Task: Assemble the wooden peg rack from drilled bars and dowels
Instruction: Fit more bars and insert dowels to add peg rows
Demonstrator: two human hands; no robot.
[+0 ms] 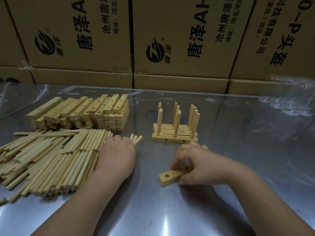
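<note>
My right hand (196, 162) grips a drilled wooden bar (167, 178) that lies on the metal table; one hole shows at the bar's free left end. My left hand (117, 154) holds a few dowels (136, 139) whose ends stick out past my fingers, at the right edge of the loose dowel pile (49, 159). Several finished peg racks (175, 132), bars with upright dowels, stand together beyond my right hand.
A stack of drilled bars (85, 113) sits behind the dowel pile at the left. Printed cardboard boxes (170, 40) form a wall along the table's far edge. Crumpled clear plastic (289, 97) lies at the far right. The shiny table top (162, 210) extends toward me.
</note>
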